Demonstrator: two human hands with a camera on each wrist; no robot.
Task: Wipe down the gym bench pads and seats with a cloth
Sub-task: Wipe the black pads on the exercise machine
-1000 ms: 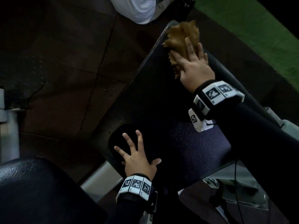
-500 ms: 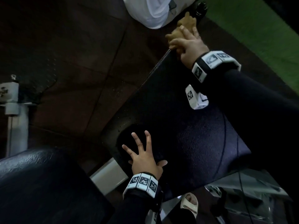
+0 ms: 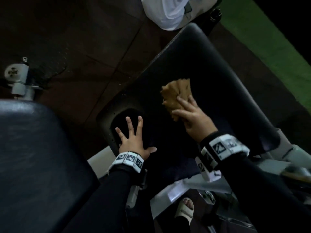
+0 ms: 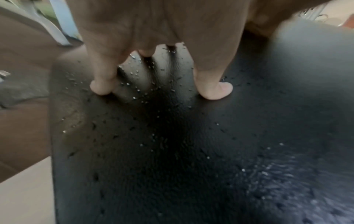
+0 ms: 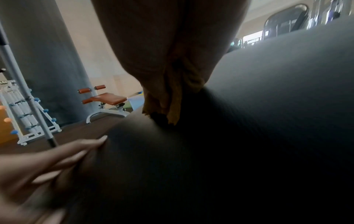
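Note:
A black bench pad (image 3: pixel 210 73) runs from lower centre to upper right in the head view. My right hand (image 3: pixel 190 113) presses a tan cloth (image 3: pixel 176 93) flat onto the pad's middle, fingers straight over it. In the right wrist view the cloth (image 5: pixel 172 97) hangs out from under the palm onto the pad (image 5: pixel 249 136). My left hand (image 3: pixel 133 137) lies flat with spread fingers on the pad's near left corner. The left wrist view shows the fingertips (image 4: pixel 101 87) on the wet, droplet-covered pad (image 4: pixel 172 151).
A second dark padded seat (image 3: pixel 33 157) fills the lower left. White cloth or clothing (image 3: pixel 168 12) lies on the brown floor at top. Green turf (image 3: pixel 277 47) runs along the right. Grey metal frame (image 3: pixel 168 194) and a sandalled foot (image 3: pixel 185 209) sit below. An orange bench (image 5: pixel 107 100) stands far off.
My right hand has pulled the cloth back from the pad's far end to its middle. The left hand has stayed planted on the near corner.

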